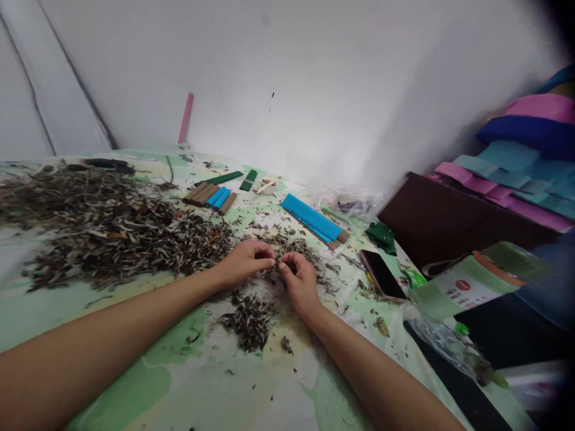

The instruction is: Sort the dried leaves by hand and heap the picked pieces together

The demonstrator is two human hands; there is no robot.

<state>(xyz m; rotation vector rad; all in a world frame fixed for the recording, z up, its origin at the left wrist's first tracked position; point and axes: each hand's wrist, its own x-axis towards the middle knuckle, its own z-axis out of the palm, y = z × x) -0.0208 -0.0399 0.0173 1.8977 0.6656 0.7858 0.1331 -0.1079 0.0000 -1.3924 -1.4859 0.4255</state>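
Observation:
Both my hands meet over the middle of the table, fingertips nearly touching. My left hand (250, 261) is closed in a pinch, and my right hand (300, 281) pinches close beside it. A small dark scrap shows between the fingertips and looks like a bit of dried leaf, mostly covered by the fingers. Just in front of the hands lies a small pile of dried leaves (250, 323). To the left spreads a much larger heap of dried leaves (135, 239). More leaf crumbs (291, 245) are scattered behind the hands.
Brown and blue rolls (211, 196) lie behind the heap, near green strips (224, 178) and a small bowl (269, 185). Blue sheets (312, 216), scissors (353, 261) and a phone (381, 274) are at the right. A dark box (471, 221) stands beyond, beside a container (467, 284).

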